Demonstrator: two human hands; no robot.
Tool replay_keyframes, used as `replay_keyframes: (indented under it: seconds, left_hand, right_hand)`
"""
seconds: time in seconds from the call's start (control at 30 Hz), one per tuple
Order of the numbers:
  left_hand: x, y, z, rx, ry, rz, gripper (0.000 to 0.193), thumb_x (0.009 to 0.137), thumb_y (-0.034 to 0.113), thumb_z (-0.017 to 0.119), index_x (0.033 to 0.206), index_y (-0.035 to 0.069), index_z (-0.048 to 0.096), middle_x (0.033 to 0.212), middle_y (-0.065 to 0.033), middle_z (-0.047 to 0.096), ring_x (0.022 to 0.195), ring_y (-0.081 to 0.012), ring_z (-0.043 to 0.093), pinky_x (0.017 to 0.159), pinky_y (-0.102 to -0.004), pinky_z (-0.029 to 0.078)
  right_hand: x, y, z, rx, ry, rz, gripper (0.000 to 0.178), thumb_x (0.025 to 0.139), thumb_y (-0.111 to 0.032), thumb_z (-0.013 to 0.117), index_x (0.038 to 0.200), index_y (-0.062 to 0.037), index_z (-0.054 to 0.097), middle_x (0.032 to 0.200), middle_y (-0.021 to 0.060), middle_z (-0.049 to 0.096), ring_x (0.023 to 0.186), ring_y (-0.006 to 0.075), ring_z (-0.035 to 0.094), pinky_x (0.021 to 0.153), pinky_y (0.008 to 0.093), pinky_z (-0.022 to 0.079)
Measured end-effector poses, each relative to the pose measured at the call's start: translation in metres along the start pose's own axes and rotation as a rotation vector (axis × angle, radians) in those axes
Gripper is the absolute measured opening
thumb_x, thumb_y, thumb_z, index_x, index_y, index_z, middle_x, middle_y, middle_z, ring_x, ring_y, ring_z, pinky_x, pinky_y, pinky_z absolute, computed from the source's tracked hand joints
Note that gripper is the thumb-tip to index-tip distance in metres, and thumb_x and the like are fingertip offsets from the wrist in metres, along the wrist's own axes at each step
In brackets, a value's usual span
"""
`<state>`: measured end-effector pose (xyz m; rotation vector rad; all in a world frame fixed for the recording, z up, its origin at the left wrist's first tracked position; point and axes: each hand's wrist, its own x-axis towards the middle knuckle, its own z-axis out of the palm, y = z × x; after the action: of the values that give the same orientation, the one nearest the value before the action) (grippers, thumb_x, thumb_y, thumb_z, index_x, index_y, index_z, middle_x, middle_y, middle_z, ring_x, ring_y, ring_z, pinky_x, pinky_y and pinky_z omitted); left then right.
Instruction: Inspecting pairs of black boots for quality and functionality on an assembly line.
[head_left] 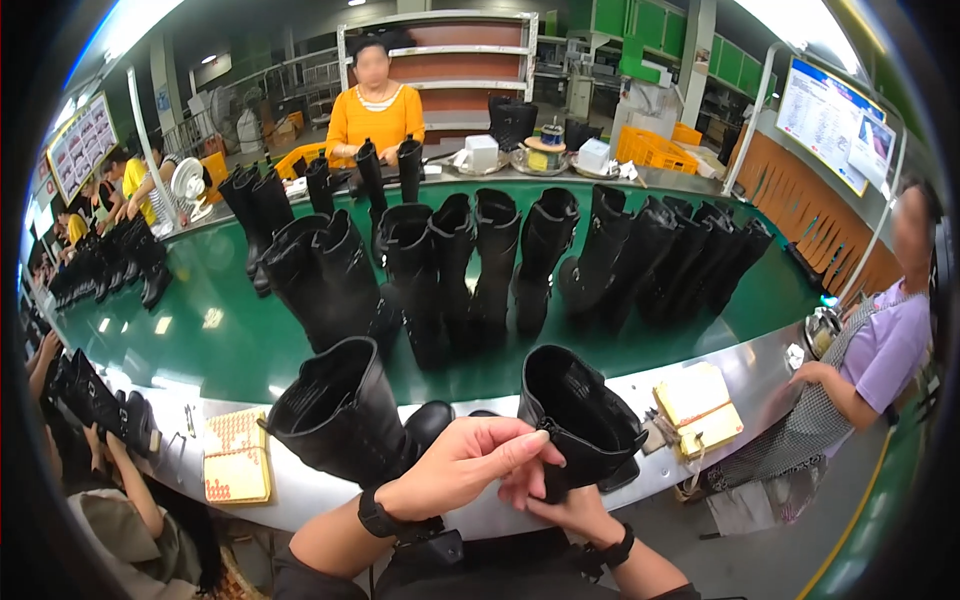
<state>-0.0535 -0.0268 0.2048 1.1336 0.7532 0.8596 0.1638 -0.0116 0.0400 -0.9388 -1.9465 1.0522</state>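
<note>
In front of me a tall black boot (pixel 590 462) stands near the bench's front edge, its open top facing up toward me. My left hand (pixel 455 470) is closed in a pinch at the boot's top rim, by what looks like the upper end of a zipper; the pinched part itself is mostly covered by fingertips. Lower on the same shaft, my right hand (pixel 580 512) grips the boot from the near side, some of its fingers hidden. To the left another black boot (pixel 345 432) stands upright, untouched, with its toe pointing away.
Several black boots (pixel 495 260) line the green table (pixel 220 345) beyond the metal edge (pixel 310 500). Yellow paper stacks lie left (pixel 237 455) and right (pixel 697 408). A person in orange (pixel 375 120) stands opposite; one in purple (pixel 880 345) is at right; another's hands hold boots at left.
</note>
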Motion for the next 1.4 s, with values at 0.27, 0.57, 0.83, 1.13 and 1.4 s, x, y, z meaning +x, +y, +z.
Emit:
replay_keyframes:
  seconds: [0.27,0.57,0.83,1.13,1.4]
  left_hand:
    - [-0.119,-0.065,-0.072,0.743,-0.061,-0.617,0.039,0.090,0.036,0.067,0.107,0.001,0.067,0.091,-0.0068,0.070,0.076,-0.0156,0.065,0.074,-0.0280,0.051]
    - [-0.124,-0.143,-0.112,0.617,0.626,0.015,0.070,0.070,0.022,0.086,0.127,-0.003,0.052,0.125,-0.0164,0.058,0.117,-0.0252,0.055,0.100,-0.0354,0.042]
    - [-0.080,-0.169,-0.078,0.136,0.663,-0.094,0.060,0.084,0.020,0.074,0.133,-0.002,0.048,0.130,-0.0138,0.054,0.119,-0.0202,0.051,0.102,-0.0322,0.041]
    - [-0.046,-0.171,-0.075,0.717,0.748,0.731,0.101,0.075,0.011,0.077,0.153,0.010,0.013,0.157,-0.0215,0.008,0.146,-0.0355,0.013,0.118,-0.0434,0.016]
    - [-0.029,-0.267,-0.089,0.161,0.951,0.443,0.070,0.083,0.025,0.072,0.140,0.008,0.035,0.134,-0.0110,0.036,0.125,-0.0269,0.037,0.104,-0.0376,0.034]
  right_hand:
    - [0.006,0.003,-0.009,0.091,-0.208,0.175,0.069,0.067,-0.020,0.088,0.126,0.0006,0.056,0.124,0.0101,0.058,0.112,0.0203,0.054,0.098,0.0345,0.043]
    - [0.024,0.002,0.044,-0.114,-0.202,0.033,0.062,0.070,-0.032,0.085,0.119,-0.0008,0.061,0.115,0.0129,0.063,0.109,0.0242,0.057,0.096,0.0357,0.044]
    - [0.018,0.012,0.065,0.117,-0.131,0.290,0.077,0.080,-0.030,0.077,0.140,0.0016,0.039,0.140,0.0189,0.044,0.132,0.0272,0.038,0.113,0.0349,0.025]
    - [0.040,0.003,0.074,-0.001,0.050,-0.005,0.078,0.081,-0.028,0.076,0.141,0.0010,0.037,0.141,0.0183,0.043,0.132,0.0268,0.039,0.113,0.0348,0.025]
    - [0.041,-0.007,0.077,-0.118,0.137,-0.115,0.079,0.081,-0.026,0.076,0.143,0.0005,0.035,0.141,0.0179,0.043,0.133,0.0265,0.039,0.112,0.0347,0.026]
